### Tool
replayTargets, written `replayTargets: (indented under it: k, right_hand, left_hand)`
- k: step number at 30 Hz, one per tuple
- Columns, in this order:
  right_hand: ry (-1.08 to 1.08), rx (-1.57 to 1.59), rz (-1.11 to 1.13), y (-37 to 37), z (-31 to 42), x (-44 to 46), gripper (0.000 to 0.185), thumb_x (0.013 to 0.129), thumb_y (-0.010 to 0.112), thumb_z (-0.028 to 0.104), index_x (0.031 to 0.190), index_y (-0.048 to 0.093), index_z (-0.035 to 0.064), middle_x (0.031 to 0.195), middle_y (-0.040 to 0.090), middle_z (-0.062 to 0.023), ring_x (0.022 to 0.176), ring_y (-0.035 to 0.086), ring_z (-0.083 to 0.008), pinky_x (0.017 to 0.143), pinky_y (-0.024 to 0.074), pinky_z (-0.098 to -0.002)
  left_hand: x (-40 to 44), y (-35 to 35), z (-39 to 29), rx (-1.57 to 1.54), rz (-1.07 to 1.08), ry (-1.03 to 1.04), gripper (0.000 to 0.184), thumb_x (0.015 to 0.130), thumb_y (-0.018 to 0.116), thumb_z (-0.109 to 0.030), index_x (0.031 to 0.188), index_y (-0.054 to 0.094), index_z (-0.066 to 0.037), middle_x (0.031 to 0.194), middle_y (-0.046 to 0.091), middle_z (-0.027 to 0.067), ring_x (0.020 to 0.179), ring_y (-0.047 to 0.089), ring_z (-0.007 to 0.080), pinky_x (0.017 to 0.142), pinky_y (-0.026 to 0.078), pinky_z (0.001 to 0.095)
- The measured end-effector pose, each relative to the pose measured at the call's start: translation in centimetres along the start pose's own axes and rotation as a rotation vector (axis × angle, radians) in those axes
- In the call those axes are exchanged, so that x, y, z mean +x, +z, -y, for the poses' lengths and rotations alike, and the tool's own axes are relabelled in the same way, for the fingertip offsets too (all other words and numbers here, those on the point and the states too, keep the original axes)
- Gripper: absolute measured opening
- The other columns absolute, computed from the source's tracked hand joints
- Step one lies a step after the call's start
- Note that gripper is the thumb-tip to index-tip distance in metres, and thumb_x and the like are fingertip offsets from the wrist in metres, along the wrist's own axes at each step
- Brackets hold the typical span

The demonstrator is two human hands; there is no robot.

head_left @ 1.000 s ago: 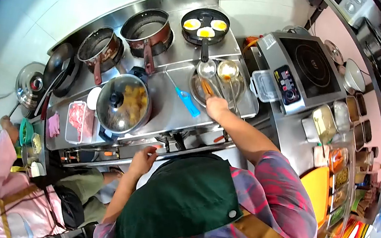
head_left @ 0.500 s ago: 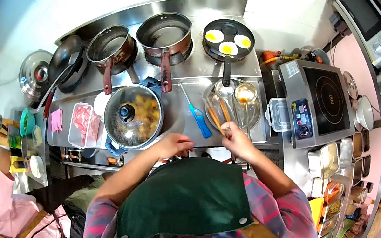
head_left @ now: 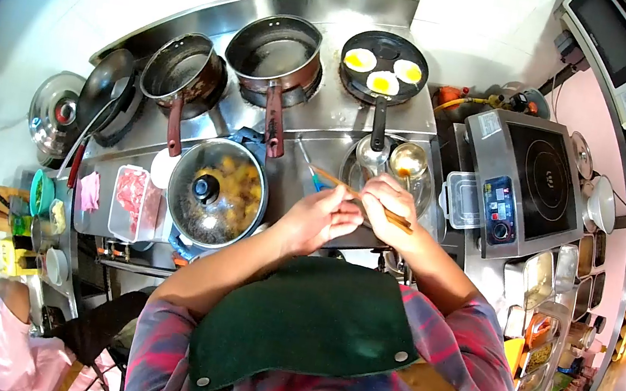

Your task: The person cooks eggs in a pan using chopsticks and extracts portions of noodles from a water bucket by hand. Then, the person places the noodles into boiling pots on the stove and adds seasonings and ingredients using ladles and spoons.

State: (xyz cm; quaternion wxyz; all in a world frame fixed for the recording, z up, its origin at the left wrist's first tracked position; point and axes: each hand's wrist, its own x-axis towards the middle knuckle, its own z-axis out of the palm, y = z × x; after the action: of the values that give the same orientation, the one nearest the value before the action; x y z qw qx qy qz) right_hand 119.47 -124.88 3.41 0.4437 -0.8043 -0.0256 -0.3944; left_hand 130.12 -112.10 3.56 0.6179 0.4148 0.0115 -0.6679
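Note:
My right hand (head_left: pixel 391 208) is closed around a pair of wooden chopsticks (head_left: pixel 403 223), which slant up and left over the steel counter. Close beside it, my left hand (head_left: pixel 322 219) has its palm turned up and its fingers apart; whether it touches the chopsticks I cannot tell. Partly hidden behind the hands lies a blue-handled tool (head_left: pixel 317 181) with a thin metal shaft. Beyond my right hand, a round metal tray (head_left: pixel 427 191) holds two ladles, one bowl (head_left: pixel 408 161) showing clearly. Three fried eggs (head_left: pixel 382 83) lie in a black pan (head_left: pixel 381 105) on the stove.
A glass-lidded pot (head_left: pixel 202 216) stands left of my hands, beside a plastic tub of raw meat (head_left: pixel 137 203). Two brown-handled saucepans (head_left: pixel 274 46) (head_left: pixel 179 69) sit on burners. An induction cooker (head_left: pixel 531 178) is at right. Another person's pink sleeve (head_left: pixel 13 337) shows at lower left.
My hands have come together in front of me, the left moving right and up. The chopsticks have swung from over the tray to slant leftward. The other person's arm has moved down.

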Motion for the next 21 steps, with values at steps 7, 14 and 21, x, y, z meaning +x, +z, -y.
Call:
replayTargets:
  k: [7,14,21]
  right_hand:
    - [0.235,-0.274,-0.406,-3.2,-13.4,3.6,0.008,0.073,0.059,0.005,0.081,0.059,0.0021,0.08,0.052,-0.0097,0.074,0.051,-0.0199,0.068,0.0416,-0.0279]
    - [0.118,-0.334,-0.092,-2.4,-19.2,7.6,0.015,0.075,0.054,0.004,0.09,0.054,0.0032,0.086,0.052,-0.0121,0.077,0.054,-0.0281,0.068,0.044,-0.0307]
    - [0.132,-0.371,-0.022,-2.2,-21.1,8.3,0.014,0.075,0.055,0.007,0.088,0.056,0.0031,0.085,0.053,-0.0108,0.074,0.055,-0.0273,0.066,0.0446,-0.0304]
  left_hand:
    - [-5.1,-5.6,-1.9,-0.007,-0.214,0.197,0.029,0.084,0.05,-0.021,0.107,0.046,-0.003,0.089,0.055,0.0093,0.079,0.057,0.0179,0.069,0.049,0.0254]
    - [-8.7,-10.4,2.1,-0.122,-0.538,0.308,0.024,0.085,0.048,-0.022,0.101,0.046,-0.004,0.084,0.053,0.009,0.073,0.054,0.0185,0.065,0.046,0.0272]
    - [-8.8,-10.9,3.0,-0.138,-0.62,0.331,0.016,0.085,0.049,-0.019,0.095,0.048,-0.007,0.079,0.055,0.0074,0.068,0.056,0.0176,0.06,0.047,0.027]
